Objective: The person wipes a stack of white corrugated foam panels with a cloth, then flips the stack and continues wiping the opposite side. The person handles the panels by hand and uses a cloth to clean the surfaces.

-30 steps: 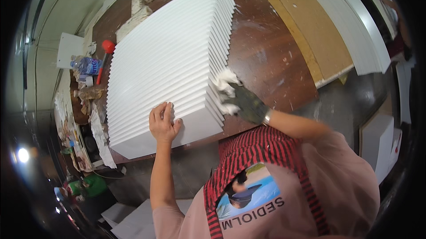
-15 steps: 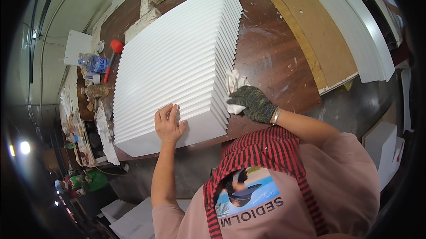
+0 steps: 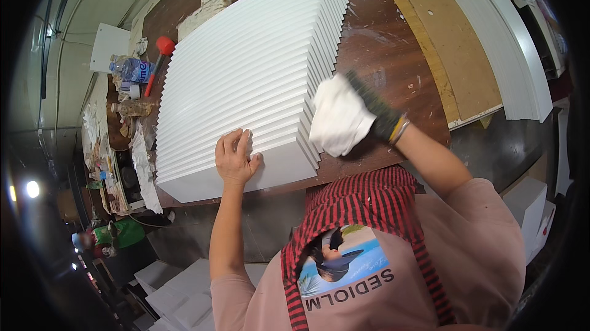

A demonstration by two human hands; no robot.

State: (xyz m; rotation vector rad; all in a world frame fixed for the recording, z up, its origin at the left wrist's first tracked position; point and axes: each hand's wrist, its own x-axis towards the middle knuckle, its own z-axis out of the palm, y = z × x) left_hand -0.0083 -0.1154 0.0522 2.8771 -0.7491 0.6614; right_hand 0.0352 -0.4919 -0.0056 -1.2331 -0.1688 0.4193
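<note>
A large stack of white panels (image 3: 239, 79), stepped like overlapping slats, lies across the brown table. My bare left hand (image 3: 235, 157) rests on its near end; the fingers lie slightly bent over the top edges with nothing in them. At the right side of the stack, my right hand (image 3: 380, 113) wears a dark grey-green glove, blurred by motion. It grips a white cloth (image 3: 341, 119), which hangs against or close to the panels' stepped right edges. The cloth hides most of the right fingers.
A red-headed mallet (image 3: 165, 46) and a plastic bottle (image 3: 132, 68) lie left of the stack. The brown tabletop (image 3: 393, 54) has white smears. Further right are a tan board (image 3: 455, 48) and a pile of long white panels (image 3: 504, 42). White boxes (image 3: 525, 208) stand at the lower right.
My right hand has lifted and turned, so the cloth now faces up and shows larger. My left hand stays on the near end of the stack. The whole view has shifted slightly.
</note>
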